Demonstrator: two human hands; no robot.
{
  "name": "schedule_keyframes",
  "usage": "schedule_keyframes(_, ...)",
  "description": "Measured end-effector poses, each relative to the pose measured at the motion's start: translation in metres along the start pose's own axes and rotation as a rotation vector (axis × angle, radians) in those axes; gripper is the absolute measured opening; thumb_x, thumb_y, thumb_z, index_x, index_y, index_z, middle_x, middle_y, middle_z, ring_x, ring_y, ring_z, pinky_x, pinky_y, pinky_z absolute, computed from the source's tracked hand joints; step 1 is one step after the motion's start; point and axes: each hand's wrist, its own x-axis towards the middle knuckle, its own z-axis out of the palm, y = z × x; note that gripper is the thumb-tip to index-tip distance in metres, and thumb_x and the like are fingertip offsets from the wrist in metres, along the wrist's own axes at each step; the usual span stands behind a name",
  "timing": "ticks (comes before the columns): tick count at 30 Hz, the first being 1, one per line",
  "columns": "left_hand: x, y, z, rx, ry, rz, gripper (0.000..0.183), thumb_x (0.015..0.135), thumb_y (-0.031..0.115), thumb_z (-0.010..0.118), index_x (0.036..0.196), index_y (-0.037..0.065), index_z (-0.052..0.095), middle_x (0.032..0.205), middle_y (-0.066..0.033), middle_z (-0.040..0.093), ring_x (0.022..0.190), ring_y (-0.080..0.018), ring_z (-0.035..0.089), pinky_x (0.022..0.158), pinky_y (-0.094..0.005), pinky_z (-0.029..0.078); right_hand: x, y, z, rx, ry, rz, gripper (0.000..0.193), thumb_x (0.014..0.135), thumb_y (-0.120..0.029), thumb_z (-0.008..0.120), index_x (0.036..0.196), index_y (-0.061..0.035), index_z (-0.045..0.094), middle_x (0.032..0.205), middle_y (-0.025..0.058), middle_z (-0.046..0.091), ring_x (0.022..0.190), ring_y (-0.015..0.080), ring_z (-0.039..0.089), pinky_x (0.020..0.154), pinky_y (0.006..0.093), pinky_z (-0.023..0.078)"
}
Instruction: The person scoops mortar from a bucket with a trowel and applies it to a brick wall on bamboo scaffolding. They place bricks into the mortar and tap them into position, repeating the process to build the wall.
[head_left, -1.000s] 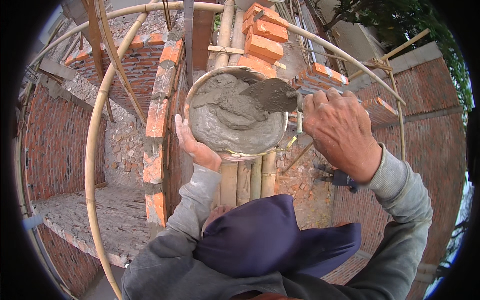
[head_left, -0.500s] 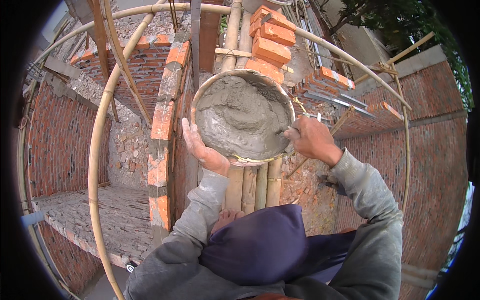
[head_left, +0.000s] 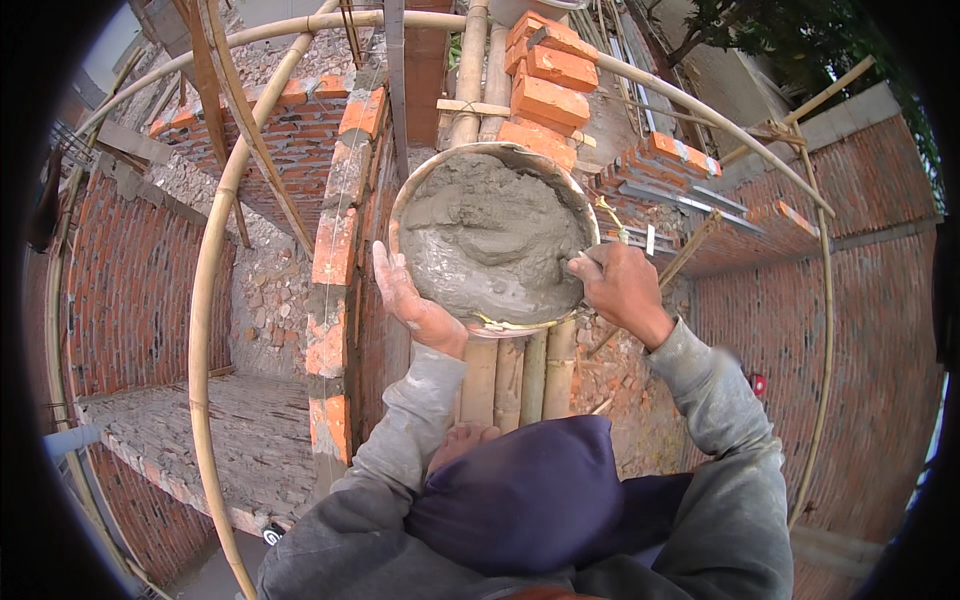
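A round bucket [head_left: 399, 205] of wet grey mortar [head_left: 485, 215] stands before me on bamboo poles. The mortar is heaped toward the far side and smooth and wet on the near left. My left hand [head_left: 415, 305], dusted with grey, is open, its palm against the bucket's near left side and its fingers pointing up. My right hand [head_left: 628, 290] is closed at the right rim, thumb toward the mortar. Whatever its fingers grip there is mostly hidden, and I cannot tell what it is.
Stacked orange bricks [head_left: 552, 85] stand just beyond the bucket. Left of it runs a half-built brick wall [head_left: 333, 260] with a string line along it. A curved bamboo pole [head_left: 205, 300] crosses farther left. Bamboo poles [head_left: 507, 380] lie under my feet; rubble lies below on both sides.
The whole view has shifted slightly right and down. My right hand has lowered a little against the bucket's rim. My left hand stays at the bucket's side.
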Motion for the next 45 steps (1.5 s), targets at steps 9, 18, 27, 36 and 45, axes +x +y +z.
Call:
schedule_keyframes(9, 0.002, -0.001, -0.003, 0.089, -0.022, 0.005, 0.07, 0.111, 0.031, 0.046, 0.166, -0.009, 0.031, 0.174, -0.0206, 0.032, 0.16, -0.0304, 0.033, 0.133, -0.0422, 0.024, -0.031, 0.019, -0.023, 0.087, 0.074, -0.018, 0.032, 0.097, -0.029, 0.073, 0.084, -0.0008, 0.077, 0.073, 0.0262, 0.067, 0.073, 0.0497, 0.065, 0.07, 0.0533, 0.052)
schedule_keyframes(18, -0.001, 0.104, -0.07, 0.199, -0.163, 0.193, 0.068, 0.108, 0.021, 0.049, 0.167, -0.007, 0.032, 0.16, -0.0253, 0.053, 0.153, -0.0298, 0.046, 0.129, -0.043, 0.029, -0.017, 0.033, -0.082, 0.368, 0.109, -0.21, 0.035, 0.102, -0.022, 0.072, 0.081, 0.0058, 0.067, 0.061, 0.0065, 0.052, 0.064, 0.0125, 0.046, 0.058, 0.0362, 0.038)
schedule_keyframes(27, 0.079, 0.111, -0.29, 1.421, -0.185, 0.341, 0.078, 0.093, 0.025, 0.074, 0.161, 0.0, 0.046, 0.157, -0.0223, 0.056, 0.148, -0.0412, 0.05, 0.125, -0.0502, 0.038, -0.034, 0.053, -0.057, 0.332, 0.003, -0.208, 0.043, 0.096, -0.019, 0.077, 0.071, 0.0036, 0.051, 0.063, -0.0015, 0.042, 0.066, 0.009, 0.037, 0.057, 0.0352, 0.029)
schedule_keyframes(36, 0.127, 0.072, -0.243, 1.818, -0.956, 0.6, 0.104, 0.077, 0.039, 0.083, 0.168, 0.012, 0.039, 0.172, -0.0192, 0.036, 0.162, -0.0411, 0.03, 0.132, -0.063, 0.023, -0.022, 0.021, -0.069, 0.467, -0.041, -0.204, 0.035, 0.089, -0.013, 0.079, 0.073, 0.0048, 0.054, 0.065, -0.0012, 0.039, 0.067, 0.0095, 0.035, 0.057, 0.0363, 0.028)
schedule_keyframes(45, 0.151, 0.051, -0.201, 2.007, -1.063, 0.398, 0.107, 0.082, 0.045, 0.081, 0.172, 0.019, 0.03, 0.177, -0.0173, 0.026, 0.164, -0.0365, 0.025, 0.133, -0.0608, 0.022, 0.086, -0.086, -0.059, 0.55, -0.11, -0.387, 0.03, 0.093, -0.012, 0.076, 0.076, 0.0088, 0.064, 0.062, 0.0011, 0.042, 0.063, 0.0097, 0.04, 0.055, 0.0373, 0.035)
